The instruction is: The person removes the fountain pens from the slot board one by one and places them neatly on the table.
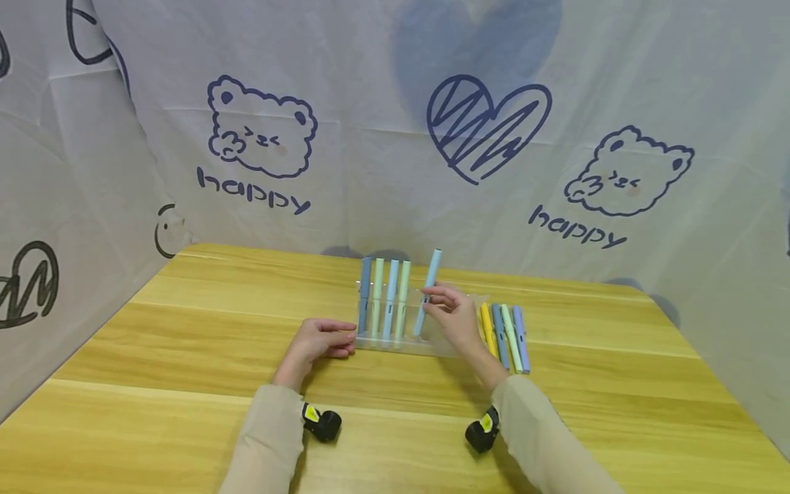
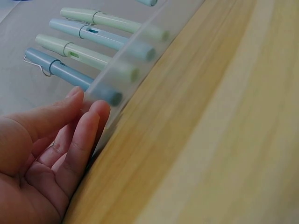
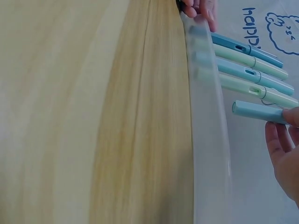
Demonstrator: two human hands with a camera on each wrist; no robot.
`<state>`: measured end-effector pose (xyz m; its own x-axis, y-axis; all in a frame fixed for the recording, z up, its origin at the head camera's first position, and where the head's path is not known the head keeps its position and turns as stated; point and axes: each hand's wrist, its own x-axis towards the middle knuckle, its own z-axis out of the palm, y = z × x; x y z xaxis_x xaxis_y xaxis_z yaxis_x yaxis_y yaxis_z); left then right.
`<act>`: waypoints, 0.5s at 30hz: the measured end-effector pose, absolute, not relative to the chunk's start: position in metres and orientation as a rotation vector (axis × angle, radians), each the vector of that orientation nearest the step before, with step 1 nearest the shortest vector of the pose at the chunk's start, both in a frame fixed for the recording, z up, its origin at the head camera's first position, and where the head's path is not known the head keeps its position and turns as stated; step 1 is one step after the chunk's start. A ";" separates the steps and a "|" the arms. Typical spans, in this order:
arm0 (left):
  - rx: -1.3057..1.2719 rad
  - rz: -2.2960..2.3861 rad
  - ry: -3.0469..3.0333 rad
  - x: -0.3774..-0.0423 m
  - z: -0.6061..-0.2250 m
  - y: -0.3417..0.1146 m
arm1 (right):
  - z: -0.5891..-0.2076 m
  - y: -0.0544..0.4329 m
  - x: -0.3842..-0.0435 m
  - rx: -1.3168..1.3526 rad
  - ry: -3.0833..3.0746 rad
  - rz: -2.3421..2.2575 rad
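A transparent pen stand point(image 1: 404, 346) holds several upright pens on its left side: a dark blue pen point(image 1: 365, 295), a pale green pen point(image 1: 377, 295), a light blue pen point(image 1: 391, 298) and another pale green pen point(image 1: 403, 298). At the stand's left end, my left hand point(image 1: 322, 339) pinches its corner between thumb and fingers. My right hand point(image 1: 457, 319) grips another light blue pen point(image 3: 254, 111) by its middle, slightly tilted. In the right wrist view, that pen's lower end hangs behind the stand's front wall point(image 3: 210, 130), apart from it.
Right of the stand, a yellow pen point(image 1: 488, 328), a blue pen point(image 1: 500, 336), a pale green pen point(image 1: 511, 337) and a purple pen point(image 1: 522, 339) lie side by side on the wooden table point(image 1: 185, 329). A printed white cloth point(image 1: 370, 165) hangs behind the table.
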<state>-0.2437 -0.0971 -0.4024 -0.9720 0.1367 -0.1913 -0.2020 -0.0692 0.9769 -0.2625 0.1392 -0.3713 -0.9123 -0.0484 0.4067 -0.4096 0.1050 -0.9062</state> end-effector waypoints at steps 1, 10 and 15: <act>-0.074 2.140 1.969 -0.244 -0.402 -0.097 | -0.371 0.140 -0.262 0.455 -2.111 1.873; -0.058 2.152 1.963 -0.244 -0.402 -0.097 | -0.365 0.148 -0.260 0.478 -2.098 1.845; -0.052 2.148 1.966 -0.244 -0.402 -0.097 | -0.362 0.155 -0.257 0.469 -2.107 1.847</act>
